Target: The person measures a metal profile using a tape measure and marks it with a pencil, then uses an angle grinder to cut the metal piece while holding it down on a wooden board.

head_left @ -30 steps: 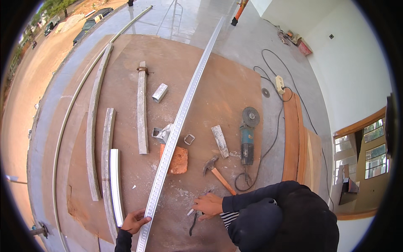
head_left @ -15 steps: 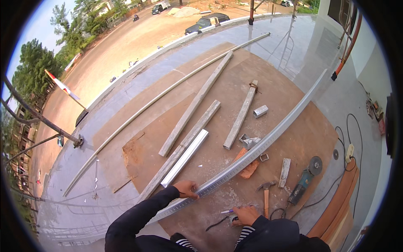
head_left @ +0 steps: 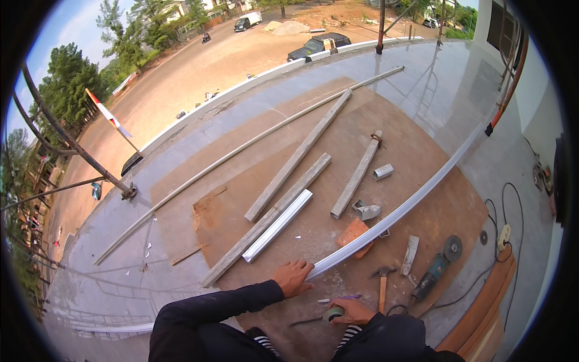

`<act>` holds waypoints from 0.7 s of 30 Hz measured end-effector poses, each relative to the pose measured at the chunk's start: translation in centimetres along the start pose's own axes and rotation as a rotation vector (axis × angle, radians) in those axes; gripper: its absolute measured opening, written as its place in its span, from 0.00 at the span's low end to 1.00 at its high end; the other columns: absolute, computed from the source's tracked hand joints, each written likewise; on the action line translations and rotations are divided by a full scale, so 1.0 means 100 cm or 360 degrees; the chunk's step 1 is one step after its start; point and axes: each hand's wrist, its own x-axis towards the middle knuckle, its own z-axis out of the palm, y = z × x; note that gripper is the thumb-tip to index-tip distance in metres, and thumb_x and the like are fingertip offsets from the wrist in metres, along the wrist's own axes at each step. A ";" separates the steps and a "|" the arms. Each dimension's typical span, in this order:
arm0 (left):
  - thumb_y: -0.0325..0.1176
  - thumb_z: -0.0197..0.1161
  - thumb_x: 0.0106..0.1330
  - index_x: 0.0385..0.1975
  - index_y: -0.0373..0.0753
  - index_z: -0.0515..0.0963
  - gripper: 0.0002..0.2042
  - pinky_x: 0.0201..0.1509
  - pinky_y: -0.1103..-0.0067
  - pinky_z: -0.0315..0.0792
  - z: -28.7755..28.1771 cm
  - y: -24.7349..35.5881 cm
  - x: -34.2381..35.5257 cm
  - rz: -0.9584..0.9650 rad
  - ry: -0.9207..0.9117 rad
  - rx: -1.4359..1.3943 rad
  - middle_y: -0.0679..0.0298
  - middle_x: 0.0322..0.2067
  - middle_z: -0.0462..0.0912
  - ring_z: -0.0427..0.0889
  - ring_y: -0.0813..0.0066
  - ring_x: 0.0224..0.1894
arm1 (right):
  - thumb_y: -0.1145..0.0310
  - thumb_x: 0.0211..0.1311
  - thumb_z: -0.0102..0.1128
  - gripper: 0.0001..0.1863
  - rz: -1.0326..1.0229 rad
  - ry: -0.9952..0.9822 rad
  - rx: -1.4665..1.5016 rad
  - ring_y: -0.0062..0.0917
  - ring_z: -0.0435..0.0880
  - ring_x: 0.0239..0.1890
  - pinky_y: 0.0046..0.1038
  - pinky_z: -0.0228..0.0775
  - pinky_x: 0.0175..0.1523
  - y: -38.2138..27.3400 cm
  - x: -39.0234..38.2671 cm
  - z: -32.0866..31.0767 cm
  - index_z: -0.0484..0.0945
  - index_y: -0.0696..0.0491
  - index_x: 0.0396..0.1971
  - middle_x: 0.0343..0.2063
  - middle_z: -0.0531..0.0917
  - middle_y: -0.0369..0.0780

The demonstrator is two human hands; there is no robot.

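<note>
A long, pale metal profile [head_left: 398, 212] runs from the far right, across an orange-red brick [head_left: 356, 236], to my left hand. My left hand [head_left: 294, 279] is closed over its near stretch, and my forearm hides the part beyond. Close to my body, my right hand [head_left: 354, 311] is closed around a small round tape measure [head_left: 333, 313] with a dark strap trailing from it. A purple and white marker [head_left: 350, 297] lies at the same hand's fingers. Just right of that hand is a claw hammer [head_left: 382, 288] with a wooden handle.
An angle grinder [head_left: 435, 269] with its cable lies at the right, near a socket strip [head_left: 503, 236]. Beyond the profile are long grey bars [head_left: 300, 155], a shorter white profile [head_left: 278, 225] and metal offcuts [head_left: 366, 210]. Scaffold poles [head_left: 75, 143] stand at the left edge.
The long profile has turned over, from a slotted face to a smooth ridged one. My left hand has shifted right along it. The tape measure shows more clearly in my right hand.
</note>
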 end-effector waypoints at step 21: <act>0.37 0.60 0.59 0.45 0.31 0.70 0.19 0.51 0.76 0.70 -0.238 -0.052 0.071 0.0284 0.1151 -0.2440 0.57 0.43 0.75 0.76 0.68 0.47 | 0.50 0.50 0.69 0.37 -0.0726 0.0290 0.0123 0.26 0.77 0.45 0.26 0.69 0.50 -0.239 0.224 -0.281 0.70 0.60 0.55 0.42 0.79 0.45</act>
